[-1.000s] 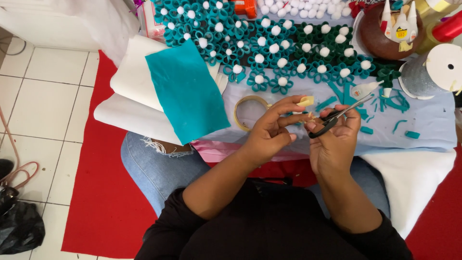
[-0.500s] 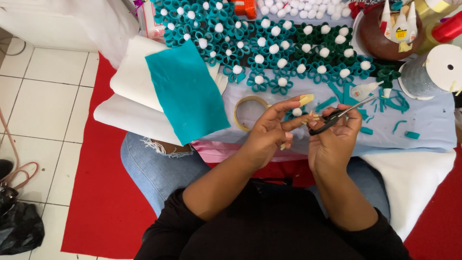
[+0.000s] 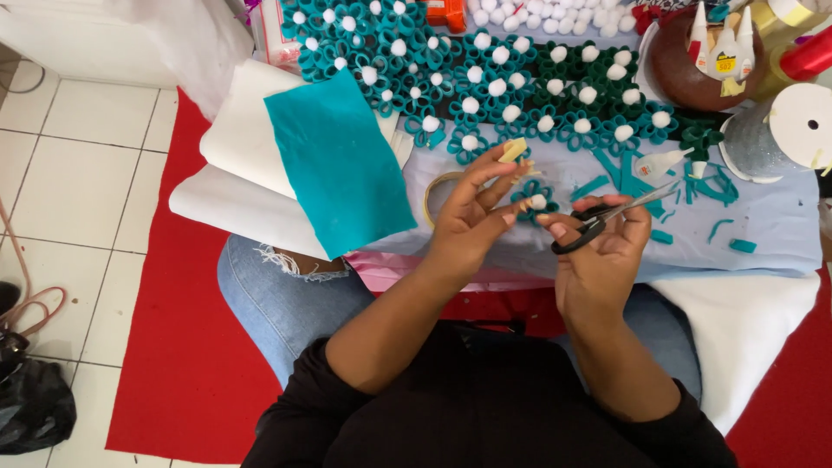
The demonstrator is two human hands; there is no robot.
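My left hand pinches a small teal looped flower with a white pompom centre between thumb and fingers. My right hand grips black-handled scissors, their blades pointing right and up, beside the flower. Both hands hover over a pale blue cloth laid across my lap. A tape ring lies partly hidden under my left hand.
Rows of finished teal flowers lie beyond the hands. A teal felt sheet rests on white foam sheets at left. Teal scraps, a small glue bottle, ribbon spools and a brown bowl sit at right. Red mat on the tiled floor.
The left hand has turned the flower slightly and spread its fingers more. The scissors have stayed close beside it, shifting a little.
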